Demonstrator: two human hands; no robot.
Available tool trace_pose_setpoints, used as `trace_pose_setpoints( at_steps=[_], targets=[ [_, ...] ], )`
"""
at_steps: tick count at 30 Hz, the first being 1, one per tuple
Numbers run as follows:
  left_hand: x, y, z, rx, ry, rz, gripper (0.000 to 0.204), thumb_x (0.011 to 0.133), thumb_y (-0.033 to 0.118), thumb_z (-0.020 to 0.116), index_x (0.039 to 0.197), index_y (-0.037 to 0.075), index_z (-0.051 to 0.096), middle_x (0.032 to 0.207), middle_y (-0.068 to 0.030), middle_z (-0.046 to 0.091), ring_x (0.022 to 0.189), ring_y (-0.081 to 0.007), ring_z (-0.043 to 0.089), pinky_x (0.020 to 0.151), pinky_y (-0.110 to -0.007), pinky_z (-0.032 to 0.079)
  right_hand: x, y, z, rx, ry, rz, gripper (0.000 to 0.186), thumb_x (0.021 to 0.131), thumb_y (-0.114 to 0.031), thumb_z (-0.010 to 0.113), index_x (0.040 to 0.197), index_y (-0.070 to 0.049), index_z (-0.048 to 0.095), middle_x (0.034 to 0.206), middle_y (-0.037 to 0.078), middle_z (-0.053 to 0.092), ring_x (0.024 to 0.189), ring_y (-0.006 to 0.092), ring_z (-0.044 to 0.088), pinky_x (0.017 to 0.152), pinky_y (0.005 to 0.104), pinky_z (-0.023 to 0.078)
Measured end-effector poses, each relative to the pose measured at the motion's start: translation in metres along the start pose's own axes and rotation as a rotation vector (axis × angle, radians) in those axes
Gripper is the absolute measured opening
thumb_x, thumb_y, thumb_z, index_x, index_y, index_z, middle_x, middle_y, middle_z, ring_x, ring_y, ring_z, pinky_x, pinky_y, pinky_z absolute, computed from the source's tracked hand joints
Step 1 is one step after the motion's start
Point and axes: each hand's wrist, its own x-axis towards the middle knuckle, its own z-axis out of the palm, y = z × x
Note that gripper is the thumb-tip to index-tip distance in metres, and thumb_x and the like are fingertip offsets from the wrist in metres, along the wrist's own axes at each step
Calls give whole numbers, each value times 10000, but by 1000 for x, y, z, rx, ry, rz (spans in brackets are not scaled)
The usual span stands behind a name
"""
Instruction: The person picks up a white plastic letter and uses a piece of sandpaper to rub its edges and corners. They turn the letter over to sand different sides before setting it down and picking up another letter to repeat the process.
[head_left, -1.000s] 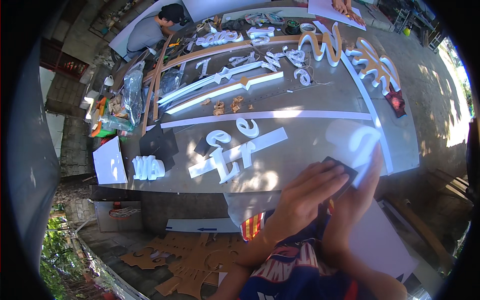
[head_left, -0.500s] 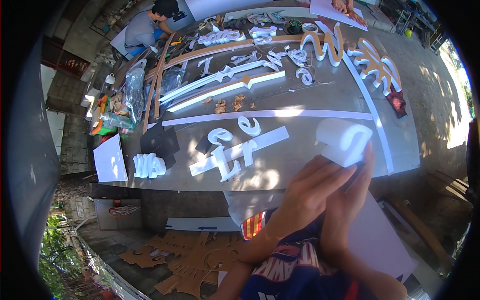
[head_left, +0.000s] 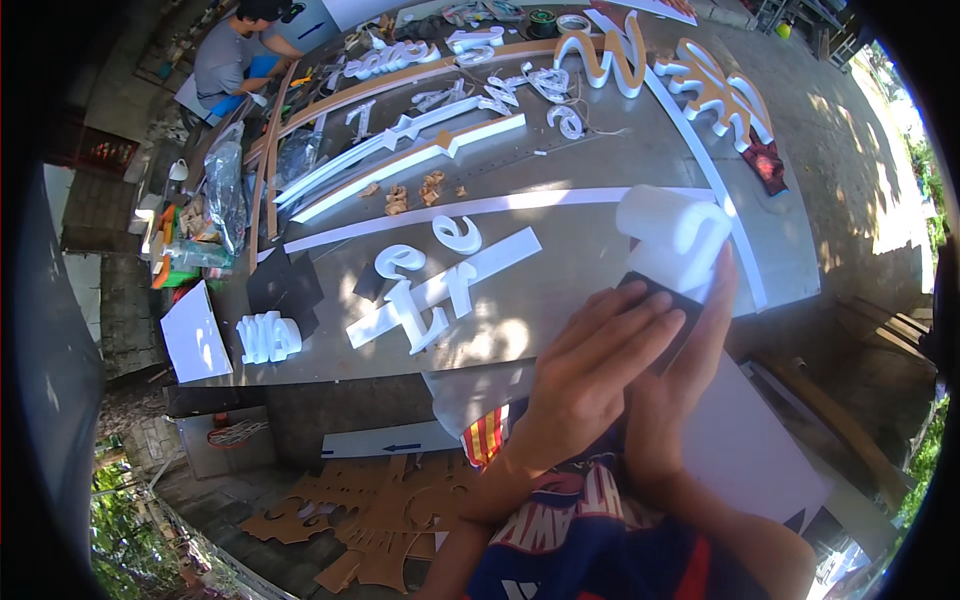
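Above the table's near right part, a thick white block letter (head_left: 672,232) with a curled shape is tilted up in my hands, slightly blurred. My right hand (head_left: 700,335) grips it from the right and below, thumb along its edge. My left hand (head_left: 605,350) lies with its fingers together over a dark flat piece of sandpaper (head_left: 662,288), pressed to the letter's lower face. Part of the sandpaper is hidden by the fingers. Left of my hands, several loose white letters (head_left: 415,318) rest on and beside a white strip (head_left: 510,258) on the grey table (head_left: 580,225).
Joined white letters (head_left: 268,338), dark sheets (head_left: 285,285) and a white panel (head_left: 197,335) lie at the left. Crumpled brown scraps (head_left: 398,200) and large brown-faced letters (head_left: 715,95) lie farther back. A person (head_left: 235,60) crouches far left. Cut brown boards (head_left: 385,510) lie below the table.
The view has shifted, so the table's things sit farther left. My left hand has slid down the letter, and the dark sandpaper now shows beneath its fingers.
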Motion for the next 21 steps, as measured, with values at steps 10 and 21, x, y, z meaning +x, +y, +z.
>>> trace_pose_setpoints(
  at_steps=[10, 21],
  targets=[
    [15, 2, 1, 54, -10, 22, 454, 620, -151, 478, 1006, -21, 677, 895, -164, 650, 862, -327, 632, 765, -365, 503, 8, 3, 2, 19, -9, -5, 322, 958, -349, 446, 1098, -64, 497, 1007, 55, 557, 951, 173, 555, 875, 354, 449],
    [3, -1, 1, 75, -12, 23, 376, 668, -80, 554, 1026, -9, 645, 998, -131, 636, 985, -318, 608, 855, -430, 480, 18, 5, -1, 62, 25, 41, 321, 958, -342, 454, 1092, -54, 497, 1005, 67, 558, 955, 196, 551, 913, 397, 433]
  ],
)
